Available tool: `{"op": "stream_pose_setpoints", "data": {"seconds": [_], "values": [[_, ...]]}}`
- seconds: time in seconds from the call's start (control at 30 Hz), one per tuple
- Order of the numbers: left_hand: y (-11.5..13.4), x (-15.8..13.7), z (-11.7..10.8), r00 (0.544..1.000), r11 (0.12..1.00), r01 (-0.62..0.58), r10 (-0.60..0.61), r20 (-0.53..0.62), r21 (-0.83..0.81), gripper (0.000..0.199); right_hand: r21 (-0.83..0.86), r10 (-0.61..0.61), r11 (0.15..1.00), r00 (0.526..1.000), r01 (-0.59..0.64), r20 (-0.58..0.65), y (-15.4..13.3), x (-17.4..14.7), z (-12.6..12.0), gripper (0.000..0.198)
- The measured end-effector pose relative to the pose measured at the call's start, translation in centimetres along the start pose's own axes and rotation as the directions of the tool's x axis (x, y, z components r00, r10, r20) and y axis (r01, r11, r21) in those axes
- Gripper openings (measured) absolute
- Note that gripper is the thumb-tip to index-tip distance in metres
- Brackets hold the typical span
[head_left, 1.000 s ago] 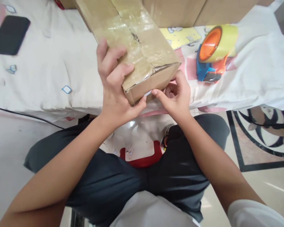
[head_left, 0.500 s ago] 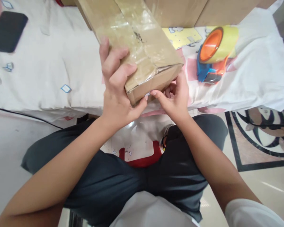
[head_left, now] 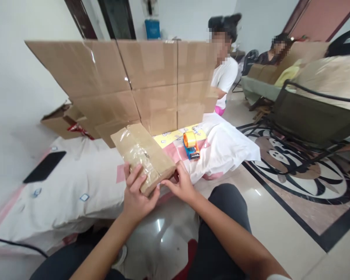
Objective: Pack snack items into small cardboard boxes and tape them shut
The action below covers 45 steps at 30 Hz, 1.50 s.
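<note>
Tan box (head_left: 156,155), shiny with tape (head_left: 137,151), left hand (head_left: 140,194) clamped on it, right hand (head_left: 183,186) apparently pinching its edge

Tilted, clear-taped brown cardboard box (head_left: 151,155)

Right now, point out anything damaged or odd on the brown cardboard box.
The brown cardboard box bears a small dark mark on its taped top, odd against the plain surface; whether print, dirt or damage, I cannot tell.

brn box (head_left: 156,159), yel tape roll (head_left: 193,137), blu/org dispenser (head_left: 188,151), wht cloth (head_left: 96,171) w/ pink patches
</note>
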State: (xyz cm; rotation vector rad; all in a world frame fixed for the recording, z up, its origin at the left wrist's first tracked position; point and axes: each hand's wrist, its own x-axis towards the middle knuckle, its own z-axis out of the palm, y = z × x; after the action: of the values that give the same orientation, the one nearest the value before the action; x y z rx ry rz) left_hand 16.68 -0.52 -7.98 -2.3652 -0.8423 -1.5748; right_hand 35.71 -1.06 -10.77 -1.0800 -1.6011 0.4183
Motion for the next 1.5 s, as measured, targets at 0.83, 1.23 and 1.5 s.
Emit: {"op": "stream_pose_setpoints", "data": {"seconds": [0.83,1.23,1.5], "values": [[6.2,16.2,43.1,0.934,0.816,0.27,-0.093,0.346,-0.512,0.058,0.031,0.373,0.846,0.55,-0.532,-0.747,17.8,5.7,-22.0,0.071],[2.5,20.8,47.0,0.894,0.848,0.296,-0.083,0.44,-0.441,0.068,-0.033,0.413,0.796,0.582,-0.604,-0.7,18.4,6.0,-22.0,0.053],[3.4,18.8,33.1,0.853,0.852,0.322,-0.072,0.517,-0.413,0.072,-0.009,0.335,0.833,0.517,-0.553,-0.788,16.4,6.5,-21.2,0.025]]}}
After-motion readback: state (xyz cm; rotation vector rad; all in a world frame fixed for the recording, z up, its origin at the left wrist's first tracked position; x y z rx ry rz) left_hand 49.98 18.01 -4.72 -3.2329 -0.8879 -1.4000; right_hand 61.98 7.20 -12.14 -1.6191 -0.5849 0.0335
